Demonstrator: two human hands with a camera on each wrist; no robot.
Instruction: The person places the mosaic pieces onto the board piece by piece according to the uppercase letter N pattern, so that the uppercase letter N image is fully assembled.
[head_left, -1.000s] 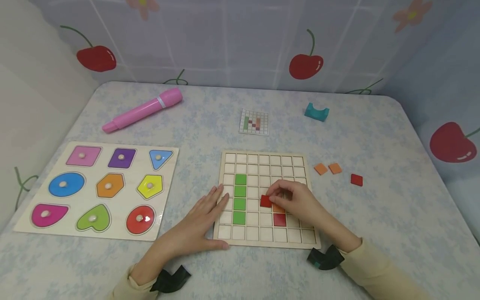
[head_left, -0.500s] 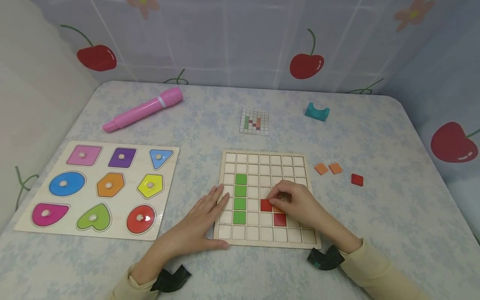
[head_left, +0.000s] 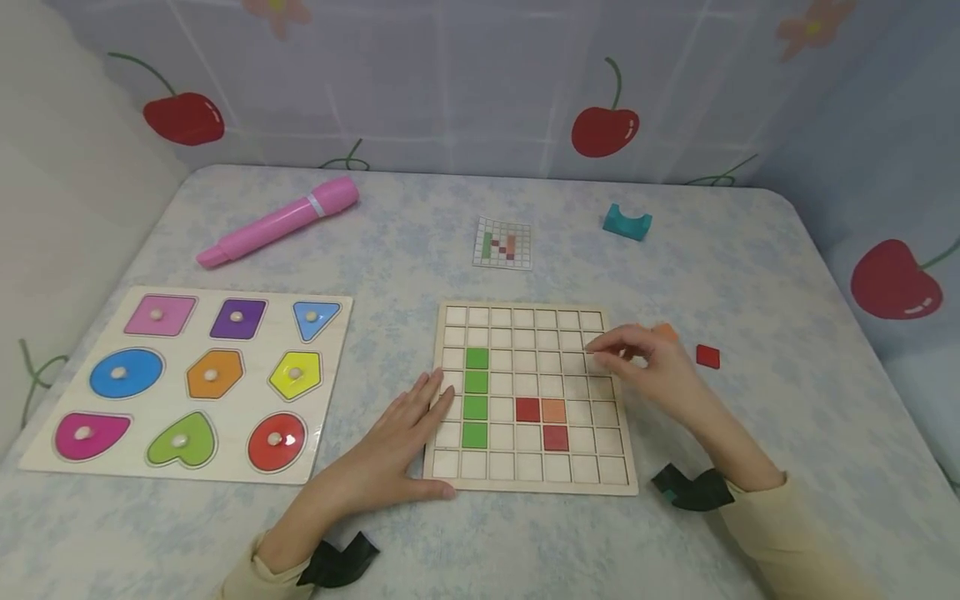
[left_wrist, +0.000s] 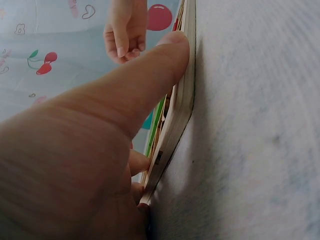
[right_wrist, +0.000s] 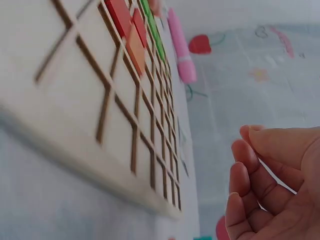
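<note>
A wooden grid board [head_left: 525, 337] lies in front of the person. Its second column from the left holds a run of green tiles [head_left: 476, 407]. Right of them sit a red tile [head_left: 527, 410] and an orange tile [head_left: 553, 411] side by side, with another red tile [head_left: 556, 437] below the orange one. The left hand [head_left: 393, 454] rests with spread fingers on the board's left edge, thumb along the front corner. Over the board's right edge hovers the right hand [head_left: 660, 375]; its fingers are loosely bent with nothing visible between them in the right wrist view.
Loose orange tiles [head_left: 665, 331] lie partly hidden behind the right hand, with a loose red tile [head_left: 708, 357] beside them. Behind the board are a small pattern card [head_left: 502, 244] and a teal curved block [head_left: 627, 222]. A shape puzzle [head_left: 168, 350] and a pink pen [head_left: 277, 223] lie left.
The right hand has let go of the red tile, which now lies flat in its cell, and has moved right and back toward the loose tiles. The left hand has stayed put.
</note>
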